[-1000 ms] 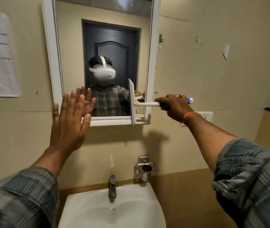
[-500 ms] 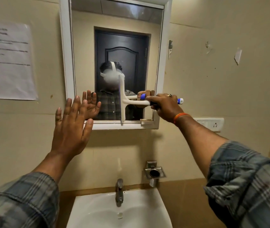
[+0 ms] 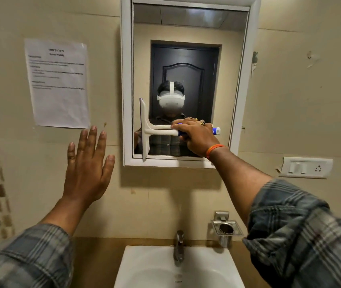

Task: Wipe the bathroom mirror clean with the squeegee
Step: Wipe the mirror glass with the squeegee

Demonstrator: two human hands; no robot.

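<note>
Mirror point(image 3: 186, 34): white-framed, fixed to a beige wall above the sink; a dark door and a person in a white headset show in its glass.

Squeegee point(image 3: 155, 129): white, blade upright, lying against the lower left part of the glass, its lower end reaching the bottom frame. The handle runs level to the right and ends in a blue and white grip.

Right hand point(image 3: 196, 136): fingers wrapped round the squeegee handle, in front of the lower middle of the glass; orange band at the wrist, plaid sleeve on the forearm.

Left hand point(image 3: 86, 165): fingers straight and spread, holding nothing, raised before the wall to the left of the mirror; whether it touches the wall cannot be told.

Paper sheet point(image 3: 57, 84): printed, stuck to the wall, left of the mirror.

Sink point(image 3: 144, 267): white, near, below the mirror, with a metal tap point(image 3: 179, 248) at its far edge.

Metal holder point(image 3: 226, 227): on the wall, right of the tap.

Switch plate point(image 3: 306, 167): white, on the wall, right of the mirror.
</note>
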